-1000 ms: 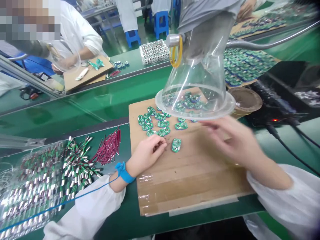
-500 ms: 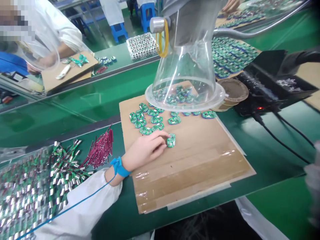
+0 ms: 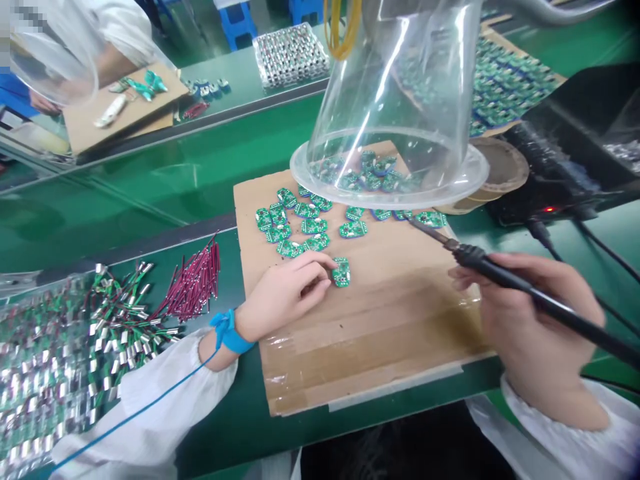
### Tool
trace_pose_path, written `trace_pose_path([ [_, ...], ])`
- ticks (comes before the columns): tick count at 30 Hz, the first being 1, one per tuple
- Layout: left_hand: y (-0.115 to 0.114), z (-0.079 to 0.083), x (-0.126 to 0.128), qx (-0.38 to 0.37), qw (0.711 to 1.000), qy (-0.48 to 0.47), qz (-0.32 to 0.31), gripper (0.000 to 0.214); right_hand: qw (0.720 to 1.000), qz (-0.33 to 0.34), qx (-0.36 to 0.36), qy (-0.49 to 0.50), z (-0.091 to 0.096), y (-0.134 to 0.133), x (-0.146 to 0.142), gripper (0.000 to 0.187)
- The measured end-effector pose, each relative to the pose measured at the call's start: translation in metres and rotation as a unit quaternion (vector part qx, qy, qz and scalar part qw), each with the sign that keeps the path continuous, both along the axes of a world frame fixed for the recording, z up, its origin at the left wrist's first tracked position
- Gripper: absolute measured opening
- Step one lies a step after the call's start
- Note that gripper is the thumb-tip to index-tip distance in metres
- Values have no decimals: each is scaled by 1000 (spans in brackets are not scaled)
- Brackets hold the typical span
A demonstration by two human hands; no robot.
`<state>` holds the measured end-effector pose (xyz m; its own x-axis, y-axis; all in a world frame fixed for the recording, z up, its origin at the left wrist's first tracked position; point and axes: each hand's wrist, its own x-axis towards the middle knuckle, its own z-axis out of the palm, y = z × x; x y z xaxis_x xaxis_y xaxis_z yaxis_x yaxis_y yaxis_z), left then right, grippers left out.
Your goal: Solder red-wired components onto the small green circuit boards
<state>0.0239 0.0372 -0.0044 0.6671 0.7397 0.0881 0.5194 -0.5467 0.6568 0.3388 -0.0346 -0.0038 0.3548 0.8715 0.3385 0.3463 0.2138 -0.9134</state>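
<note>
My left hand (image 3: 285, 290) rests on a cardboard sheet (image 3: 380, 327), fingers curled, fingertips pinching the edge of a small green circuit board (image 3: 341, 272). A blue wrist strap (image 3: 227, 331) with a cord circles that wrist. My right hand (image 3: 535, 320) grips a black soldering iron (image 3: 505, 277), its tip pointing up-left toward the boards near the hood. Several more green boards (image 3: 310, 223) lie in a cluster beyond my left hand, some under a clear funnel-shaped hood (image 3: 395, 113).
Left of the cardboard lie red wires (image 3: 193, 283) and a heap of silver-capped wired parts (image 3: 65, 347). A black soldering station (image 3: 560, 153) and a brown round pad (image 3: 500, 170) sit right. Across the green belt, another person works at a cardboard pad (image 3: 115, 110).
My right hand, out of view half a second ago, has come back holding the soldering iron. My left hand stays on the single board. The camera has shifted slightly.
</note>
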Motion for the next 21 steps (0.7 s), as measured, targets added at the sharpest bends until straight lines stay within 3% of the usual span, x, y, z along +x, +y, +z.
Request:
trace_pose_path([
  [3,0,-1,-1,-9,1000,-4,1,14,999,30,-31,-17,7,5,-27,32],
  [7,1,-2,-1,-7,1000,-4,1,12,987,102,-31,121,2,13,-52,8],
  [9,1,-3,-1,-4,1000,-7,8,12,977,132,-36,164,-8,13,-56,7],
  [13,2,-4,1,-8,1000,-12,11,13,975,175,-29,134,-23,9,-52,6],
  [21,4,-3,-2,-20,1000,-22,7,12,982,178,-31,52,-20,3,-48,7],
])
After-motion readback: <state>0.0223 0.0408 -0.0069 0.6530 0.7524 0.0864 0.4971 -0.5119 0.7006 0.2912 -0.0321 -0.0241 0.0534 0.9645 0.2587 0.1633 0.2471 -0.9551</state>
